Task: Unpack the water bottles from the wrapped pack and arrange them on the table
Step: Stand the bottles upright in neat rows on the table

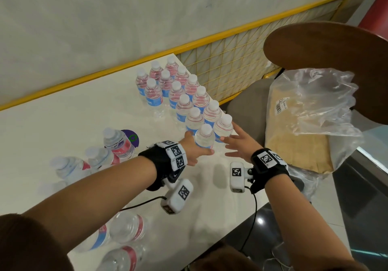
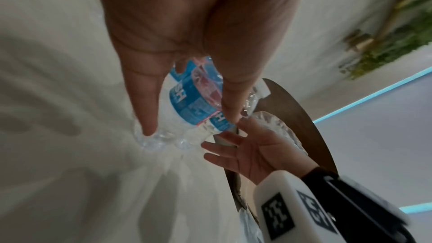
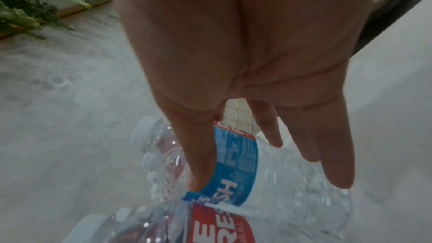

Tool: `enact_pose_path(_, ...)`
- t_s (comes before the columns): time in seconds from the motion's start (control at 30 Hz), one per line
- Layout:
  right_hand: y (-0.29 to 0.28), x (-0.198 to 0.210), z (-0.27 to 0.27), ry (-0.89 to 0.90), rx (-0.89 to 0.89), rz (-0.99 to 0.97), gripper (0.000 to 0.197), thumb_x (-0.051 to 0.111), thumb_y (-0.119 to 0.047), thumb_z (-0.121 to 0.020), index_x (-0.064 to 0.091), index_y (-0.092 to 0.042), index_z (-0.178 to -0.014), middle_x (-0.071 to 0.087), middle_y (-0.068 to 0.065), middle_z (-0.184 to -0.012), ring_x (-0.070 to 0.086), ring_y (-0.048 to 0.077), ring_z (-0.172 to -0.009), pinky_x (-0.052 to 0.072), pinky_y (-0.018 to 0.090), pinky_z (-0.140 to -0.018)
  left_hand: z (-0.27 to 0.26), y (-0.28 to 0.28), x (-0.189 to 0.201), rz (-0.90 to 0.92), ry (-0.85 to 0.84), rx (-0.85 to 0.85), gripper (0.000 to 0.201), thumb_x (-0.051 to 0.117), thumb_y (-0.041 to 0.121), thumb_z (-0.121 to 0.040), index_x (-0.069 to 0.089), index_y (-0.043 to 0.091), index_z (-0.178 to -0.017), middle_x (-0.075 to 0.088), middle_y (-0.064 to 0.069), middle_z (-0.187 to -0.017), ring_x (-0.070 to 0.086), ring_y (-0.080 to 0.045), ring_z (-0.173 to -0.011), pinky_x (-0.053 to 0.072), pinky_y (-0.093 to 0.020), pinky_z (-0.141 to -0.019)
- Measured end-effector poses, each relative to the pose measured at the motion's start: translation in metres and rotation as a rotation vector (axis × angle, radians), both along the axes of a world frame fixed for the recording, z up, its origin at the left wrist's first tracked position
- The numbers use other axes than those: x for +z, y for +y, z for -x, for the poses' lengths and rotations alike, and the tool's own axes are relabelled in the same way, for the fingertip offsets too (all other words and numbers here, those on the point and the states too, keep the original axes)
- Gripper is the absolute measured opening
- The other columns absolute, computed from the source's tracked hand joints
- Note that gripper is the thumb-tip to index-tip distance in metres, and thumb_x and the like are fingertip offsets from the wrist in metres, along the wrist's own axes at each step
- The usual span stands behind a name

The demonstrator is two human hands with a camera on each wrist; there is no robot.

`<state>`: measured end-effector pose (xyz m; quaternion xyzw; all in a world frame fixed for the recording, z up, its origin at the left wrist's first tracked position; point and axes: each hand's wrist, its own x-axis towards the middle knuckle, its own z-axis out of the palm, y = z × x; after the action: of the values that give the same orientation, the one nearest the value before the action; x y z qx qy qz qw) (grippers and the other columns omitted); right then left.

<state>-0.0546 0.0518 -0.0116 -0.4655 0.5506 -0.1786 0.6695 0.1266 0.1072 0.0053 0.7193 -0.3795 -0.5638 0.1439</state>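
Several capped water bottles (image 1: 184, 94) with blue and red labels stand upright in rows on the white table (image 1: 63, 113). At the near end of the rows my left hand (image 1: 199, 144) grips the lower body of one upright bottle (image 1: 204, 137), thumb on one side and fingers on the other. The left wrist view shows that bottle (image 2: 187, 103) between thumb and fingers of the left hand (image 2: 189, 124). Just to its right, my right hand (image 1: 233, 142) is spread open. In the right wrist view its thumb lies on a blue-labelled bottle (image 3: 236, 169).
Loose bottles (image 1: 117, 142) stand at the left and others (image 1: 126, 228) lie near the front edge. Empty clear plastic wrap (image 1: 315, 102) sits on a brown package beside the table's right edge. A round brown tabletop (image 1: 336, 60) overhangs there. A yellow mesh fence (image 1: 231, 56) runs behind.
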Motion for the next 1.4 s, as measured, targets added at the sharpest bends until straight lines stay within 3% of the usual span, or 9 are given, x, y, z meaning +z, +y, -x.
enact_pose_path(0.07, -0.001, 0.001, 0.003, 0.006, 0.008, -0.005, 0.072, 0.068, -0.017, -0.086, 0.03, -0.044, -0.141, 0.045, 0.003, -0.125, 0.044, 0.029, -0.119, 0.048, 0.044, -0.095, 0.001, -0.001, -0.007, 0.066, 0.034, 0.04, 0.076, 0.075, 0.036, -0.077, 0.03, 0.022, -0.137, 0.053, -0.011, -0.13, 0.062, -0.028, -0.105, 0.057, -0.036, -0.082)
enact_pose_path(0.17, -0.003, 0.001, 0.006, 0.019, 0.03, -0.008, 0.071, 0.069, -0.017, -0.085, 0.032, -0.042, -0.14, 0.048, 0.004, -0.126, 0.045, 0.03, -0.12, 0.048, 0.046, -0.095, 0.002, 0.0, -0.008, 0.084, 0.113, 0.11, 0.058, 0.069, 0.027, -0.085, 0.039, 0.014, -0.132, 0.056, -0.009, -0.118, 0.061, -0.029, -0.1, 0.052, -0.033, -0.083)
enact_pose_path(0.43, -0.011, 0.003, 0.004, 0.057, 0.077, -0.003, 0.075, 0.071, -0.019, -0.083, 0.03, -0.043, -0.142, 0.049, 0.007, -0.131, 0.048, 0.029, -0.117, 0.051, 0.042, -0.089, -0.001, -0.001, -0.013, 0.115, -0.068, 0.083, 0.082, 0.074, 0.048, -0.074, 0.035, 0.017, -0.138, 0.055, -0.009, -0.13, 0.058, -0.024, -0.111, 0.051, -0.042, -0.096)
enact_pose_path(0.73, -0.02, 0.004, 0.005, 0.166, 0.17, 0.011, 0.087, 0.074, -0.018, -0.08, 0.022, -0.038, -0.147, 0.048, 0.011, -0.137, 0.052, 0.029, -0.117, 0.049, 0.045, -0.094, -0.008, -0.002, -0.002, 0.089, -0.146, -0.045, 0.082, 0.073, 0.045, -0.076, 0.033, 0.011, -0.139, 0.053, -0.005, -0.127, 0.054, -0.026, -0.119, 0.045, -0.038, -0.102)
enact_pose_path(0.8, -0.017, 0.009, 0.005, 0.307, 0.191, 0.049, 0.081, 0.075, -0.018, -0.079, 0.028, -0.026, -0.144, 0.051, 0.012, -0.131, 0.056, 0.028, -0.112, 0.05, 0.044, -0.092, -0.019, 0.001, 0.016, 0.071, -0.196, -0.199, 0.079, 0.073, 0.043, -0.077, 0.035, 0.011, -0.139, 0.054, -0.007, -0.131, 0.055, -0.026, -0.118, 0.045, -0.039, -0.102)
enact_pose_path(0.9, -0.006, 0.027, 0.003, 0.602, 0.297, 0.136, 0.054, 0.076, -0.022, -0.078, 0.049, -0.01, -0.123, 0.065, 0.013, -0.101, 0.063, 0.023, -0.088, 0.054, 0.038, -0.08, -0.053, 0.007, 0.057, 0.115, -0.408, -0.471, 0.059, 0.067, 0.04, -0.084, 0.046, 0.015, -0.133, 0.055, -0.004, -0.13, 0.054, -0.021, -0.117, 0.043, -0.034, -0.102)
enact_pose_path(1.0, 0.019, 0.049, -0.009, 0.736, 0.396, 0.309, 0.035, 0.075, -0.028, -0.078, 0.056, -0.013, -0.104, 0.068, 0.008, -0.087, 0.06, 0.018, -0.074, 0.049, 0.029, -0.066, -0.095, 0.013, 0.094, 0.187, -0.601, -0.504, 0.05, 0.066, 0.036, -0.085, 0.051, 0.016, -0.129, 0.056, -0.003, -0.127, 0.054, -0.021, -0.115, 0.043, -0.028, -0.095)
enact_pose_path(1.2, 0.083, 0.08, -0.08, 0.381, 0.776, 0.467, 0.023, 0.073, -0.028, -0.08, 0.061, -0.025, -0.098, 0.063, -0.007, -0.086, 0.056, 0.006, -0.067, 0.045, 0.019, -0.064, -0.172, 0.031, 0.11, 0.086, -0.846, -0.477, 0.051, 0.065, 0.033, -0.086, 0.049, 0.017, -0.132, 0.05, -0.006, -0.133, 0.05, -0.024, -0.119, 0.04, -0.03, -0.095)
enact_pose_path(1.4, 0.12, 0.07, -0.173, 0.281, 0.983, 0.736, 0.056, 0.067, -0.025, -0.086, 0.043, -0.022, -0.137, 0.046, 0.004, -0.134, 0.058, 0.023, -0.106, 0.044, 0.027, -0.092, -0.195, 0.047, 0.094, -0.014, -0.835, -0.481, 0.055, 0.061, 0.024, -0.09, 0.041, 0.019, -0.141, 0.044, -0.007, -0.143, 0.047, -0.026, -0.126, 0.041, -0.033, -0.098)
